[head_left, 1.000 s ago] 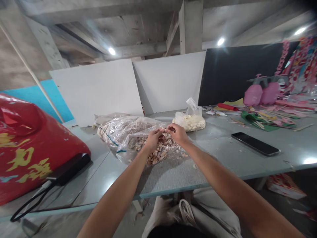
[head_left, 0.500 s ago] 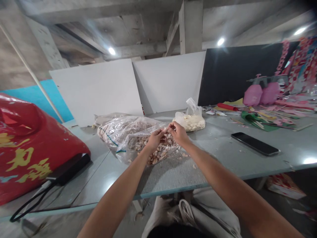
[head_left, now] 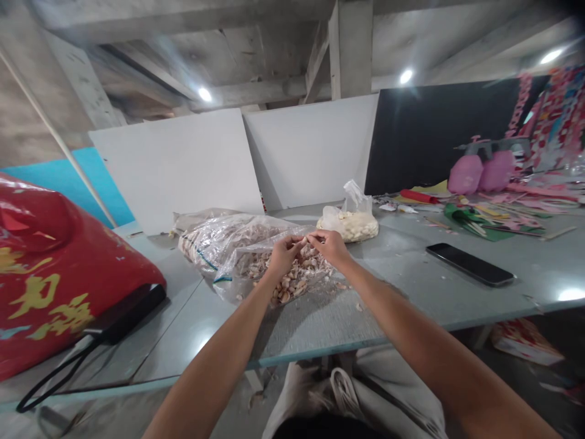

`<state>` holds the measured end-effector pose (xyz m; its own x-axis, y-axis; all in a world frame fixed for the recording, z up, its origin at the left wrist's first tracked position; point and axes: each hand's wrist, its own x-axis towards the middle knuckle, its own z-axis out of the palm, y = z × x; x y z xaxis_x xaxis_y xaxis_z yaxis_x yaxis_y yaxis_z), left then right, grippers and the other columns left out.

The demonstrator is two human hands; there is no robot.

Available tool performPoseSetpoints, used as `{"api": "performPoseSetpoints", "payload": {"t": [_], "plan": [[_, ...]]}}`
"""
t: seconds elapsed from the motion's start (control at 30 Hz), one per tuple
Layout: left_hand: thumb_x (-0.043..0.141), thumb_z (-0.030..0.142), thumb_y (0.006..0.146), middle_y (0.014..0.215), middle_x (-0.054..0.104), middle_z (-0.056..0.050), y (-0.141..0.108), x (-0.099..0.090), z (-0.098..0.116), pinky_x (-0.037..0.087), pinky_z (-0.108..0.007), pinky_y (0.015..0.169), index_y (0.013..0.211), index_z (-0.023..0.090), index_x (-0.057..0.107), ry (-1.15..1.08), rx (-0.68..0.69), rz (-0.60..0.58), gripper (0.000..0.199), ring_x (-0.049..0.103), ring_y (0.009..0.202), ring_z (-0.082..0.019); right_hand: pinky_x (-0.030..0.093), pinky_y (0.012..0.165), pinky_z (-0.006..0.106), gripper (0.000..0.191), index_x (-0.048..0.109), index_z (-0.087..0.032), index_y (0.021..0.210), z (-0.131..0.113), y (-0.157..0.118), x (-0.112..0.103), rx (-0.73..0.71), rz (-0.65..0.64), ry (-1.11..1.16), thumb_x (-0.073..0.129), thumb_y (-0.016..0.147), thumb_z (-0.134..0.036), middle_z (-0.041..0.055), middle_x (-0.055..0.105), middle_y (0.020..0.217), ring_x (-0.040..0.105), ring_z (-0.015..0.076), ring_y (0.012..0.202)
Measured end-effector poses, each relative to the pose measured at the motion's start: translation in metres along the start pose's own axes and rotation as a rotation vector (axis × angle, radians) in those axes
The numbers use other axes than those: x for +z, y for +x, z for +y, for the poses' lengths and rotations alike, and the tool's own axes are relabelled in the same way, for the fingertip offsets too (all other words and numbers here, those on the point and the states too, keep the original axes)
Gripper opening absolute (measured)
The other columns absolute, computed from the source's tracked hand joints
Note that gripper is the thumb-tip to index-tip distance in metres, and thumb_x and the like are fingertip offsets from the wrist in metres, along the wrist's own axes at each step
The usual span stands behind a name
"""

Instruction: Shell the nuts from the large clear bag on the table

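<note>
Above the mouth of a clear plastic bag, my left hand (head_left: 284, 256) and my right hand (head_left: 333, 248) meet at the fingertips. Both pinch one small pale garlic clove (head_left: 304, 241), partly covered by the fingers. Below them, unpeeled garlic cloves and loose skins (head_left: 292, 283) spill out of the clear bag (head_left: 237, 235), which lies on its side. Just behind my right hand stands a smaller bag of peeled garlic cloves (head_left: 359, 227), its top gathered upward.
A red bag (head_left: 77, 268) and a black power bank (head_left: 132, 314) with a cable occupy the left of the grey table (head_left: 315, 332). To the right lie a phone (head_left: 470, 264) and coloured paper scraps (head_left: 493, 222), near pink spray bottles (head_left: 466, 175). White boards (head_left: 183, 171) stand behind.
My right hand has dropped slightly and its fingers have flattened. My left hand has shifted a little, and the fingertips still meet at the clove.
</note>
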<state>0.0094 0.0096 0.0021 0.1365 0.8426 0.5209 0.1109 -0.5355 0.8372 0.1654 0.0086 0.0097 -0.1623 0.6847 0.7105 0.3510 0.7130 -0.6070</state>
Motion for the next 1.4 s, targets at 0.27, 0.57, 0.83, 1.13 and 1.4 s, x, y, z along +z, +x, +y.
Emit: {"api": "performPoseSetpoints", "payload": {"t": [0.27,0.57,0.83,1.13,1.4], "plan": [[0.065,0.046,0.068,0.061,0.056,0.002,-0.001,0.003,0.002,0.043,-0.02,0.043,0.084,0.014,0.058,-0.156,-0.064,-0.063,0.036,0.051,0.043,-0.008,0.043,0.06,0.022,0.024,0.065,-0.015,0.078,0.004,0.001,0.002,-0.002,0.058,-0.045,0.048,0.079,-0.031,0.002,0.065,0.065,0.058,0.0135,0.062],[0.07,0.047,0.062,0.063,0.058,0.001,0.0,0.0,0.005,0.044,-0.021,0.042,0.083,0.013,0.059,-0.13,-0.099,-0.052,0.041,0.053,0.043,-0.008,0.044,0.064,0.023,0.026,0.068,-0.018,0.093,-0.002,0.001,-0.004,-0.1,-0.007,-0.072,0.051,0.081,-0.033,0.0047,0.069,0.085,0.06,0.0152,0.071],[0.068,0.046,0.064,0.066,0.054,0.003,-0.003,0.0,0.007,0.047,-0.02,0.05,0.088,0.014,0.061,-0.267,-0.175,-0.009,0.04,0.051,0.048,-0.005,0.043,0.066,0.024,0.023,0.07,-0.017,0.087,-0.003,0.001,-0.005,-0.078,-0.048,-0.11,0.052,0.08,-0.029,0.004,0.07,0.08,0.062,0.016,0.071],[0.068,0.049,0.064,0.061,0.054,0.002,-0.002,-0.002,0.009,0.044,-0.019,0.049,0.082,0.014,0.064,-0.205,-0.176,-0.047,0.039,0.051,0.048,-0.007,0.04,0.065,0.023,0.022,0.07,-0.02,0.088,-0.003,-0.002,-0.005,-0.12,-0.092,-0.182,0.05,0.082,-0.026,0.0028,0.07,0.08,0.062,0.0157,0.072],[0.069,0.051,0.06,0.056,0.053,0.002,-0.002,-0.001,0.006,0.042,-0.019,0.047,0.081,0.012,0.066,-0.181,-0.192,-0.03,0.044,0.049,0.046,-0.007,0.034,0.061,0.021,0.021,0.067,-0.019,0.085,-0.008,-0.001,-0.011,-0.202,-0.188,-0.325,0.047,0.085,-0.025,0.0025,0.066,0.074,0.055,0.0132,0.067]]}}
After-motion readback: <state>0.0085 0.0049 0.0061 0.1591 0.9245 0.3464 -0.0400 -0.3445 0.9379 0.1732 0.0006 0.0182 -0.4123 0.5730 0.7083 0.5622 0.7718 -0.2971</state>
